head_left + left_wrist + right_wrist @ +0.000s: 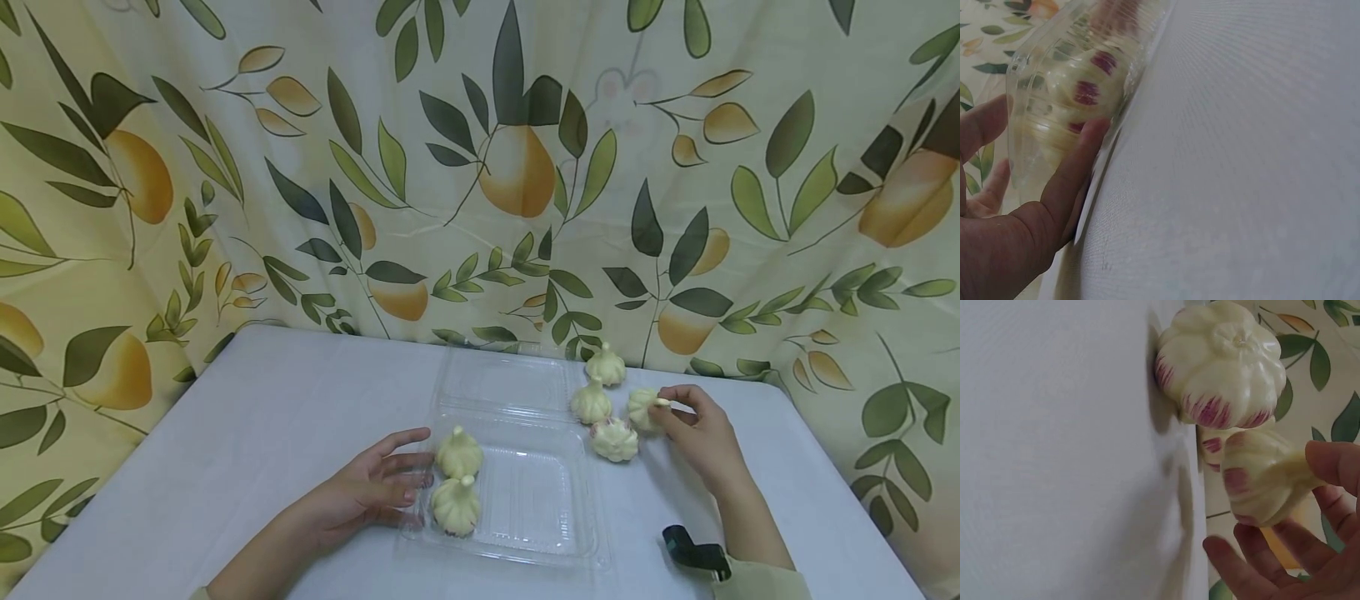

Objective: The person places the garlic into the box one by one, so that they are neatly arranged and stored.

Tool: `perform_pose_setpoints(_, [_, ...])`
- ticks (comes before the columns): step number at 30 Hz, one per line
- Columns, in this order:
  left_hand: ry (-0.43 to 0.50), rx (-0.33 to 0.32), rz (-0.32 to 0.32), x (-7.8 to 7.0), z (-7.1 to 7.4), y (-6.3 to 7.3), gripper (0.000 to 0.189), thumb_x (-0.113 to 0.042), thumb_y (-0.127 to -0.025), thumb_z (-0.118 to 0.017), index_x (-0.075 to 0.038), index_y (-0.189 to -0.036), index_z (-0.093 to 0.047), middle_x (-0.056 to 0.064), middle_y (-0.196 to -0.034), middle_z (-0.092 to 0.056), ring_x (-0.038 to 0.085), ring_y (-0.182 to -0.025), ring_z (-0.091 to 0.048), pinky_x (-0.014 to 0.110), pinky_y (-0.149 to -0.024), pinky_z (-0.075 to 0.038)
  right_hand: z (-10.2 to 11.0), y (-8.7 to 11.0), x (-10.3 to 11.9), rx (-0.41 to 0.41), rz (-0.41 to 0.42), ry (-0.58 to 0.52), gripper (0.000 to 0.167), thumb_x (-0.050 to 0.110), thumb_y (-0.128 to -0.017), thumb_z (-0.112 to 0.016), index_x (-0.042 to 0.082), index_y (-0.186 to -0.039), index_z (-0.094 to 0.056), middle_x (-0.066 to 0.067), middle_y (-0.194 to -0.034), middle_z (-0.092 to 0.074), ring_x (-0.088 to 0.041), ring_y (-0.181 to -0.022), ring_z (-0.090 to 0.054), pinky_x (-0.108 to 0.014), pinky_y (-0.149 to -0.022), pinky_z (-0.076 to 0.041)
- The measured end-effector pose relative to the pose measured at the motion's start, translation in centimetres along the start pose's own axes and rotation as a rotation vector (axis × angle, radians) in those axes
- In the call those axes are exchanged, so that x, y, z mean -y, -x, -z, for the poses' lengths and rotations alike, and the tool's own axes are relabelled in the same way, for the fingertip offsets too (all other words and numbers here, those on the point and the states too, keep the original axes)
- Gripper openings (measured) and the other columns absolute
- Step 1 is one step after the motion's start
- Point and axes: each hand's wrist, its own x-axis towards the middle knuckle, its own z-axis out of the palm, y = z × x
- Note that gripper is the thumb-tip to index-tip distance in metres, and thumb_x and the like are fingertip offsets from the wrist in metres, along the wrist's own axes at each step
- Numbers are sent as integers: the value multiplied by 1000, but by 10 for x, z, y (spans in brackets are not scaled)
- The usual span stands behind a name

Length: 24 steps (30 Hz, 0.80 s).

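At left, over the white table [187, 467], our left hand [367, 487] spreads its fingers, holding nothing, one digit laid against the side wall of the clear box [525, 500]; so light a touch should steady thin plastic without denting it. Inside, along the left wall, sit two bulbs, a rear [459, 457] and a front [456, 510], stems up. We judge the bare floor to their right the easiest landing spot. Behind it the lid [502, 382] lies folded back, leaving our way in unblocked. Beyond the box's right rear corner, three loose bulbs cluster, a middle [591, 403], a far [606, 367] and a near [615, 442]. Just right of them, our right hand [701, 433] pinches the held bulb [641, 410] by its stem, thumb against finger; the bulb appears raised off the table. We do best keeping that pinch firm, since the round body may swing, lifting over its neighbours and the rim, then lowering it base first.
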Motion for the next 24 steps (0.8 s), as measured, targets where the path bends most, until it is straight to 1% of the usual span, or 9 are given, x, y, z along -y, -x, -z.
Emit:
perform_pose_setpoints(3, [-5,0,3,0,0,-1,82,-1,-91,-64,-17,-159,-20,23,-158,-27,35,-135,-44,54,-94,-53,-1,0,2,12,21,-39,42,31,-99,-62,1,-125,-51,-23,-142,-48,14,-91,-52,-19,-71,-54])
perform_pose_setpoints(6, [-6,0,1,-1,-1,-1,82,-1,-91,-64,-16,-159,-20,24,-159,-27,35,-135,-44,53,-94,-53,-3,0,1,29,44,-49,41,32,-101,-58,-1,-124,-48,-26,-144,-47,15,-90,-52,-22,-70,-54])
perform_pose_setpoints(9, [-3,-3,0,-2,-1,-1,82,-1,-91,-64,-15,-159,-20,24,-159,-27,35,-135,-44,53,-93,-53,-3,0,0,26,62,-83,41,32,-103,-54,-3,-123,-45,-28,-146,-46,15,-93,-53,-25,-72,-55])
perform_pose_setpoints(10, [-2,-4,-1,-2,-1,-1,82,-1,-91,-65,-15,-158,-21,24,-158,-27,35,-135,-45,53,-93,-53,-3,0,0,21,63,-97,40,32,-104,-53,-2,-122,-43,-28,-146,-46,13,-94,-54,-26,-73,-57])
perform_pose_setpoints(12, [0,-2,-5,-2,-1,0,82,-1,-91,-65,-15,-158,-20,25,-159,-27,35,-135,-45,53,-93,-53,-3,0,1,16,59,-132,39,32,-104,-51,-2,-121,-41,-29,-147,-45,5,-101,-57,-32,-77,-60])
perform_pose_setpoints(15, [1,0,-7,-2,-2,0,82,-1,-91,-65,-15,-158,-21,25,-159,-27,35,-135,-45,53,-94,-53,-3,-1,5,21,50,-166,37,32,-105,-50,0,-120,-40,-29,-148,-44,-3,-109,-56,-37,-80,-60])
perform_pose_setpoints(17, [2,0,-7,-1,-1,0,82,-1,-91,-66,-16,-158,-22,24,-159,-27,34,-135,-45,54,-94,-53,-4,-1,8,24,54,-183,35,31,-105,-49,1,-119,-39,-29,-146,-46,-3,-109,-56,-38,-79,-60])
perform_pose_setpoints(20, [6,-2,-7,-1,-1,0,82,-2,-91,-66,-16,-158,-22,24,-159,-27,34,-135,-45,54,-94,-53,-4,-1,13,27,84,-186,33,29,-105,-51,1,-119,-40,-29,-142,-48,6,-102,-56,-33,-76,-61])
perform_pose_setpoints(24, [7,-4,-11,-1,-1,0,82,-1,-91,-65,-15,-158,-21,24,-158,-27,35,-135,-45,54,-93,-53,-4,1,22,44,147,-165,38,28,-103,-54,-1,-127,-44,-24,-137,-51,9,-99,-57,-28,-75,-60])
